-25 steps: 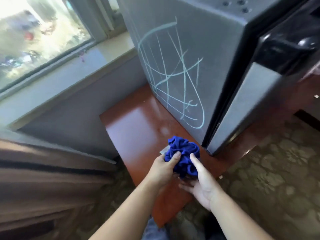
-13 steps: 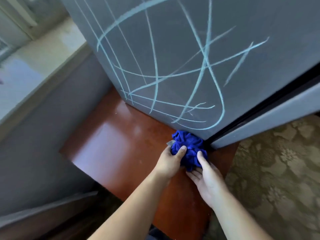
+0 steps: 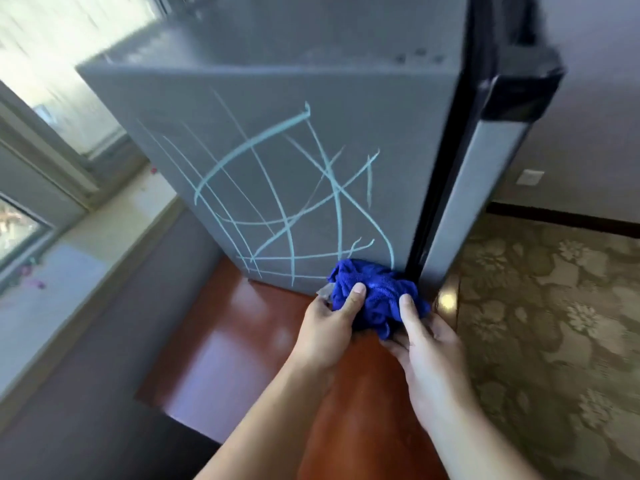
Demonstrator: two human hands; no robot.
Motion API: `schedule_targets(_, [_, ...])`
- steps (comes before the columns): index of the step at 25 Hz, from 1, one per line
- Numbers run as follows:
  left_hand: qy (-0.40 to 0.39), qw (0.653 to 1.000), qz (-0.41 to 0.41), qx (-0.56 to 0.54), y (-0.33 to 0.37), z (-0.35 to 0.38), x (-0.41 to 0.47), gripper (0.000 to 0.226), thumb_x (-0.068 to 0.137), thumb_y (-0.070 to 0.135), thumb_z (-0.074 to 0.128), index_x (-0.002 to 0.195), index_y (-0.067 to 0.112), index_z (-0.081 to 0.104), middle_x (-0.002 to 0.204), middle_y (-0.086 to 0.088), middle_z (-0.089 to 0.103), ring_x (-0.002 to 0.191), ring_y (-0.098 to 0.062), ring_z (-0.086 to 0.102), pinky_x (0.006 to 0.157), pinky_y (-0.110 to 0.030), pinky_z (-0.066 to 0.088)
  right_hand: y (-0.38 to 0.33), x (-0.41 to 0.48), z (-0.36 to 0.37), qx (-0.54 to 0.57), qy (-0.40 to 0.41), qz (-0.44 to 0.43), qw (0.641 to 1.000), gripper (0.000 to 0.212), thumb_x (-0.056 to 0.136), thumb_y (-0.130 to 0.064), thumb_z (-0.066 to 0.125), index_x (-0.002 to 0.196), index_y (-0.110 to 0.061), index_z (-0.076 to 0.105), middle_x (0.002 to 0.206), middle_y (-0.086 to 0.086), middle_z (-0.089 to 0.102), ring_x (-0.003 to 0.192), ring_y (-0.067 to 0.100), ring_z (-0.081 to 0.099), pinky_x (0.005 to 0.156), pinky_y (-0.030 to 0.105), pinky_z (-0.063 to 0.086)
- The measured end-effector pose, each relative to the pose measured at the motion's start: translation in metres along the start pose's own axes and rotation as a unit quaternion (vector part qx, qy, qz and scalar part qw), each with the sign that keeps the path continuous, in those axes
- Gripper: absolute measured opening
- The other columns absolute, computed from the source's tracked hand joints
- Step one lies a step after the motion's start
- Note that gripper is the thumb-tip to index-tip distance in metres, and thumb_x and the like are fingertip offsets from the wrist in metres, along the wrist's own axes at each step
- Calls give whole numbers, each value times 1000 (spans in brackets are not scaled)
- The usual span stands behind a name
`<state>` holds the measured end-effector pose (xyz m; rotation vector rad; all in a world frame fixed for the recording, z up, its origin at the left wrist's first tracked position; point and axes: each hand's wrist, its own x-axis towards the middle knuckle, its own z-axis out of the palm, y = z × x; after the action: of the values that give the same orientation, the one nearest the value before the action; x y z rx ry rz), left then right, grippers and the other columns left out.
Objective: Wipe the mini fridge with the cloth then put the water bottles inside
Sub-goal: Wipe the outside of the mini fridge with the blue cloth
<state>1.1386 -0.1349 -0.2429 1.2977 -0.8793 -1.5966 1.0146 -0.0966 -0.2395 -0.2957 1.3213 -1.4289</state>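
Gripping the crumpled bright-blue terry cloth [image 3: 375,292] from both sides, the person holds it at the lower front corner of the matte grey mini fridge [image 3: 277,109]. It sits low against the fridge's side wall, though I cannot tell whether it is actually pressing on the panel. The left hand [image 3: 329,327] is curled round the cloth's left part with its thumb laid over the top. The right hand [image 3: 422,344] cups the right part from below, thumb pressed into the fabric, so neither hand is free.

Above the cloth, pale blue chalk-like scribbles [image 3: 287,202] cross most of that side wall. Every line looks crisp and unsmeared, with no cleaned patch showing. I judge the wiping to be at its very start, with nothing visibly removed yet.

The silver-edged fridge door with a black top [image 3: 485,188] stands to the right beyond a dark seam, and whether it is fully closed cannot be told. No water bottles are in view, so the whole second half of the task remains: opening the door, fetching the bottles and placing them inside.

The fridge stands on a glossy red-brown wooden surface [image 3: 225,358]. A pale window sill [image 3: 86,258] lies to the left and floral-patterned olive carpet [image 3: 554,306] to the right.
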Motion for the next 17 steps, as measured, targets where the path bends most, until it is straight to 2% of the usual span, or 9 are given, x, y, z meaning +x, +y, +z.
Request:
schedule_targets(2, [-5, 998, 65, 7, 54, 11, -20, 28, 99, 31, 66, 108, 7, 75, 109, -19, 78, 104, -35, 75, 92, -51, 60, -39, -22, 22, -19, -19, -86, 996, 21, 93, -29, 72, 101, -10, 75, 93, 11, 81, 80, 27, 78, 65, 39, 58])
schedule_targets(4, [-14, 992, 126, 7, 112, 24, -41, 24, 103, 26, 59, 103, 7, 74, 98, -13, 80, 87, -24, 77, 71, -33, 64, -85, -43, 44, -37, -31, -181, 982, 23, 91, -32, 74, 90, -9, 74, 82, 8, 80, 68, 25, 77, 65, 44, 60])
schedule_targets(5, [-22, 987, 159, 11, 141, 30, -52, 22, 104, 24, 57, 100, 9, 73, 94, -10, 80, 81, -18, 77, 66, -28, 62, -107, -54, 55, -36, -37, -220, 974, 26, 89, -35, 75, 88, -9, 74, 80, 8, 80, 67, 27, 77, 67, 47, 61])
schedule_targets(9, [-28, 969, 243, 20, 218, 42, -84, 17, 103, 25, 60, 92, 16, 69, 91, -9, 79, 79, -17, 77, 65, -27, 61, -161, -84, 88, -16, -44, -281, 959, 44, 78, -53, 75, 87, -11, 75, 86, 13, 80, 87, 44, 75, 76, 59, 62])
schedule_targets(14, [-17, 981, 191, 12, 211, 26, -77, 16, 102, 23, 62, 110, 9, 66, 104, -14, 79, 89, -22, 79, 64, -30, 62, -142, -86, 101, -29, -9, -258, 966, 51, 69, -61, 75, 98, -19, 73, 92, 3, 81, 91, 27, 78, 84, 59, 60])
schedule_targets(16, [-23, 984, 177, 10, 202, 14, -63, 19, 103, 20, 60, 117, 8, 66, 109, -14, 79, 96, -24, 78, 68, -33, 63, -128, -81, 107, -34, 11, -259, 965, 44, 71, -56, 78, 99, -22, 71, 92, 0, 81, 89, 22, 78, 85, 58, 60])
schedule_targets(17, [-26, 984, 174, 11, 200, 8, -56, 20, 103, 19, 60, 120, 9, 65, 111, -15, 78, 98, -25, 78, 71, -35, 64, -121, -80, 110, -38, 24, -268, 962, 34, 76, -48, 79, 97, -23, 70, 90, -1, 81, 86, 20, 78, 84, 58, 61])
